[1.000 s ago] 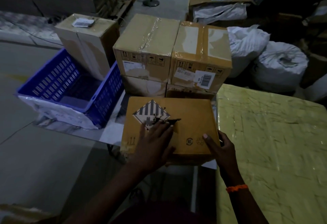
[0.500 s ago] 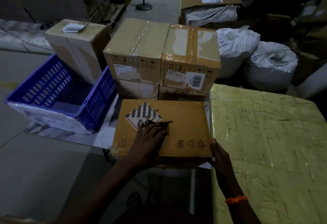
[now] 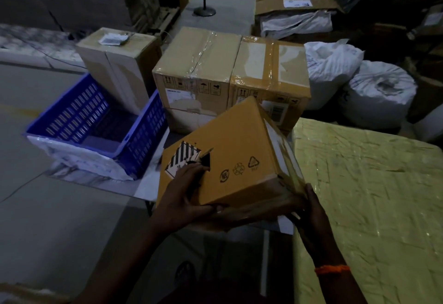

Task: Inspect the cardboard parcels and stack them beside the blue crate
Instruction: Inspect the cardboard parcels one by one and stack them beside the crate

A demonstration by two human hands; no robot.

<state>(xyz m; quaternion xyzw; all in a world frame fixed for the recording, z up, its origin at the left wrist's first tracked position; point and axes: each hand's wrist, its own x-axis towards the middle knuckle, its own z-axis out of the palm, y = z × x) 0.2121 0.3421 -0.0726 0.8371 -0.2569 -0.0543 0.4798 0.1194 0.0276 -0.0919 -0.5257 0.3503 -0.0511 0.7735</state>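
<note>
Currently inspection step, seemingly: parcel (image 3: 230, 155) is held tilted over the bench's (image 3: 143, 189) near edge, gripped by left hand (image 3: 184, 193) at the labelled face and right hand (image 3: 309, 207) at the right corner. Next, levelling and set-down on the stack (image 3: 196, 68) beside the blue crate (image 3: 141, 145) are required.

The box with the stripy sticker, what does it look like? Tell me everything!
The orange-brown box is plain cardboard, held tilted with its far corner raised towards the stacked parcels. Its top has a torn diamond sticker with black stripes and three small printed symbols. A pale label runs down its right side. The left hand grips its near left edge over the sticker; the right hand holds its near right corner.
</note>
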